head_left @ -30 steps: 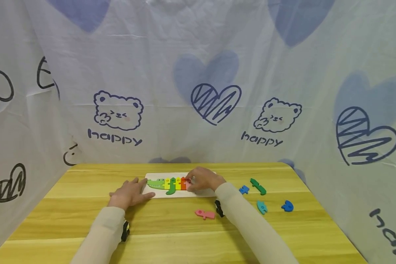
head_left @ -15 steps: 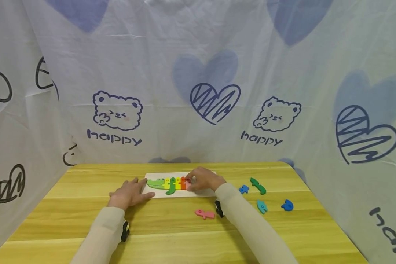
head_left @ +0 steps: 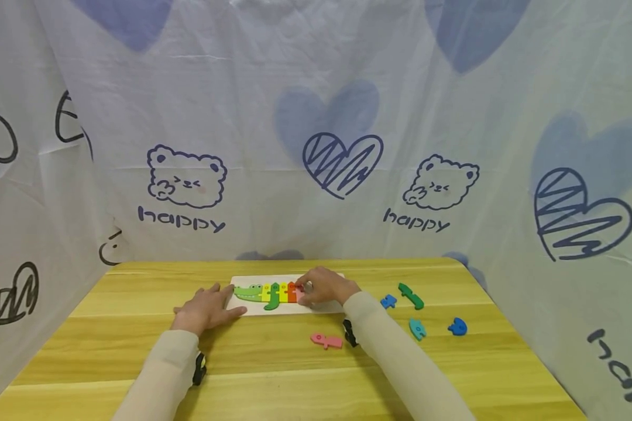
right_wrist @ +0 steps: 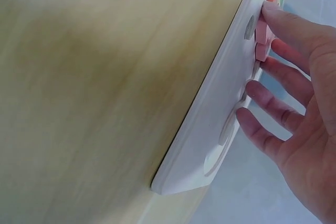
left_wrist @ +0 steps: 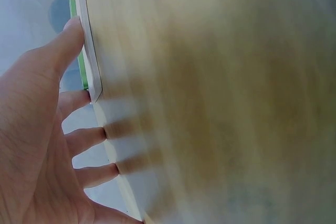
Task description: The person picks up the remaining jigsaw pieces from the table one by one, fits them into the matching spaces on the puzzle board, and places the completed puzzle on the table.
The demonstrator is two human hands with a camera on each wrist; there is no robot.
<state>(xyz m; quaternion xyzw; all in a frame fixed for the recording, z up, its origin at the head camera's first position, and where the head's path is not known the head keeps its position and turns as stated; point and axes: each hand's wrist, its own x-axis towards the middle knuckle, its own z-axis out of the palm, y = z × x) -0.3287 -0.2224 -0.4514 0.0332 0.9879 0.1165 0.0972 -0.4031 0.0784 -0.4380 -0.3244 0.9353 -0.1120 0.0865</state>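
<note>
A white puzzle board (head_left: pixel 289 310) lies toward the back of the table. Its recess holds a green crocodile head (head_left: pixel 248 293), followed by yellow, green and orange-red pieces. My left hand (head_left: pixel 204 307) is spread at the board's left end, thumb and index finger touching its edge; the other fingertips rest on the table in the left wrist view. My right hand (head_left: pixel 326 286) pinches a pink puzzle piece (right_wrist: pixel 261 32) between thumb and index finger, beside the orange-red piece. Bare recesses (right_wrist: pixel 218 150) show in the right wrist view. Part of the pink piece is covered by fingers.
Another pink piece (head_left: pixel 326 341) lies in front of the board. Right of my right forearm lie a small blue piece (head_left: pixel 388 302), a green leg-shaped piece (head_left: pixel 411 296), a teal piece (head_left: pixel 417 329) and a rounded blue piece (head_left: pixel 457 327). A printed curtain (head_left: pixel 274 204) stands behind the table.
</note>
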